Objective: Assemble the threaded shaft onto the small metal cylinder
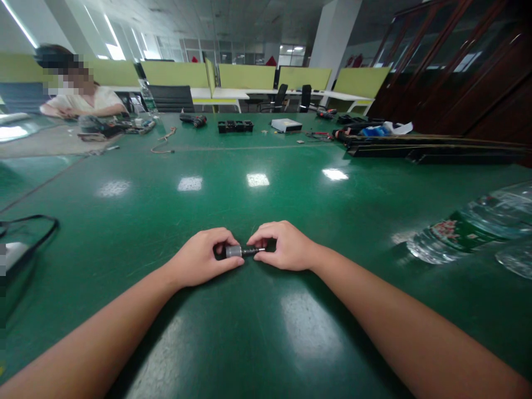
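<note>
A small cylindrical tool [234,251] lies level between my two hands, just over the green tabletop. It has a grey body, a thinner black stem and a silver tip pointing right. My left hand [208,255] grips the grey body between thumb and fingers. Around the stem and tip, the thumb and fingers of my right hand [285,246] are closed in a pinch. The fingers partly cover both ends, so the exact kind of tool cannot be made out.
Water bottles [465,230] lie on the right. A black cable [45,219] loops at the left edge. Farther back are a power drill [193,119], a black tray-like part [235,127], a silver box [286,125] and long black rails [382,148]. A person [83,100] sits at far left.
</note>
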